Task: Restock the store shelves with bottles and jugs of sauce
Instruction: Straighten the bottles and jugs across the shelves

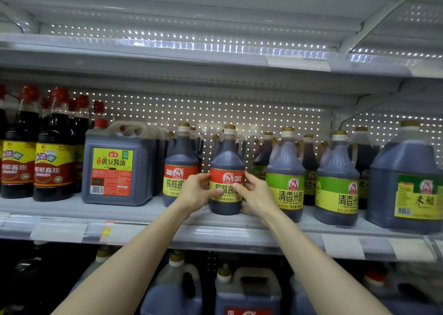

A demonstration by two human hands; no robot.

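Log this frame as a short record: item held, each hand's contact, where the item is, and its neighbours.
Item: sauce bottle, red-and-yellow label, upright
Left hand: fingers curled round its left side
Right hand: fingers curled round its right side
Place: front of the middle shelf
Left neighbour: matching bottle
Right neighbour: green-label bottle
Further left: square jug

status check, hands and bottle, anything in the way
Gripping red-label bottle with left hand and right hand. Bottle upright at front of middle shelf. Close by right hand: green-label bottle.
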